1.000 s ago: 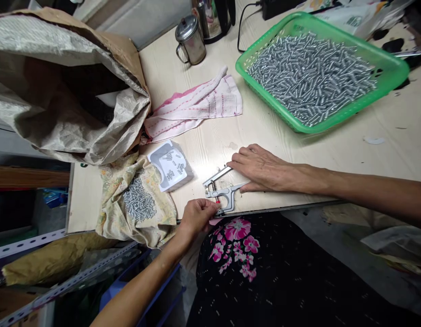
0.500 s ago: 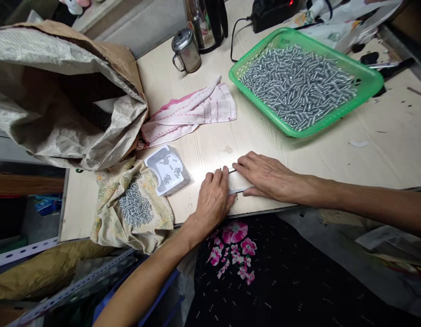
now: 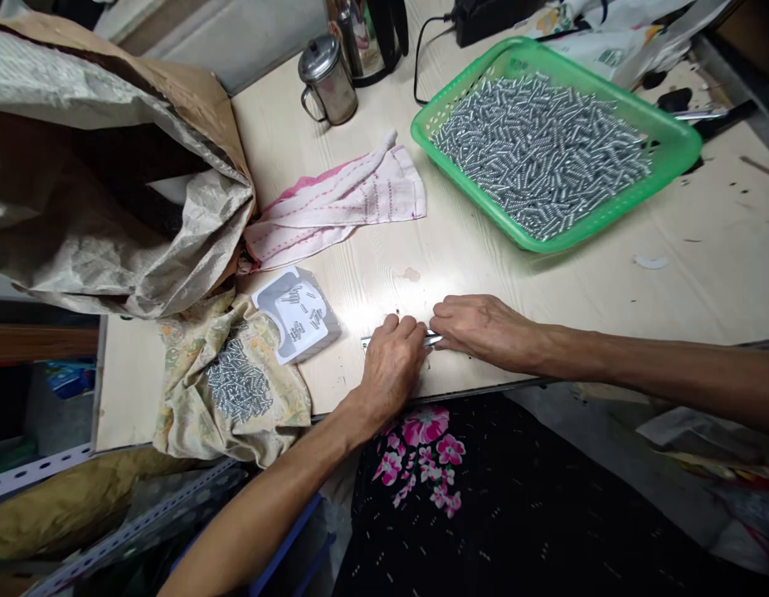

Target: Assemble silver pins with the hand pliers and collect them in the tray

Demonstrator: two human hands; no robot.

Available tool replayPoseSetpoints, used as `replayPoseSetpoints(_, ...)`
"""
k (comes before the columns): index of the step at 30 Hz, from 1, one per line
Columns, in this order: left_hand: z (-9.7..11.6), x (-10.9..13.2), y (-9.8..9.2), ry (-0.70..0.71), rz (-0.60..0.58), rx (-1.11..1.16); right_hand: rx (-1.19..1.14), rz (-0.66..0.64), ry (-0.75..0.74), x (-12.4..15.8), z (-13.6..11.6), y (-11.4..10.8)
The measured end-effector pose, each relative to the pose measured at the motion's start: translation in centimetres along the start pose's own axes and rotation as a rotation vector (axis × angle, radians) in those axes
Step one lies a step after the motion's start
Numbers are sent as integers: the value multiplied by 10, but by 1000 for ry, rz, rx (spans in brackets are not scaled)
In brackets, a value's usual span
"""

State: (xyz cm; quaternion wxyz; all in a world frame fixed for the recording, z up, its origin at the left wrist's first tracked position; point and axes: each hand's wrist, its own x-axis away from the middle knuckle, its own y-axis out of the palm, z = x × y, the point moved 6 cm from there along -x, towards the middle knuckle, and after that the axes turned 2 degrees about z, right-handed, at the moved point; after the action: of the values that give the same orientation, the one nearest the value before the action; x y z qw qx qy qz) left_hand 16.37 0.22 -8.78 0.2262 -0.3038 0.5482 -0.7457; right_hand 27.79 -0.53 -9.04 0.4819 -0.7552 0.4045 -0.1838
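My left hand (image 3: pixel 391 365) lies curled over a small metal press tool (image 3: pixel 431 338) at the near edge of the pale wooden table (image 3: pixel 459 257). Only a short strip of the tool shows between my hands. My right hand (image 3: pixel 480 330) presses down on the tool's right part, fingers bent and close together. To the left, a grey and white tray (image 3: pixel 298 315) holds a few small metal springs. Beside it, a floral cloth (image 3: pixel 228 390) carries a heap of springs.
A green plastic basket (image 3: pixel 670 166) full of springs stands at the back right. A pink-striped white towel (image 3: pixel 340 203), a steel mug (image 3: pixel 325 79) and a kettle are further back. A big crumpled paper sack (image 3: pixel 110 174) fills the left side. My dark floral clothing is below the table edge.
My left hand moved up from the table edge onto the tool and now covers it. My right hand closed in on the tool, whose handles no longer stand apart.
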Motion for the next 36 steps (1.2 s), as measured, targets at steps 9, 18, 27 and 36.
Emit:
replayPoseSetpoints(9, 9, 17, -24, -59, 172, 89, -25, 42, -19, 7, 1, -4)
replayPoseSetpoints(18, 13, 70, -34, -579, 275, 1320, -59, 266, 65, -17, -14, -48)
replayPoseSetpoints(27, -69, 41, -39, -737, 680, 1849, 59, 413, 111, -102, -38, -29)
replayPoseSetpoints(36, -85, 44, -36, -719, 588, 1947, -194, 338, 289, -127, 12, -15)
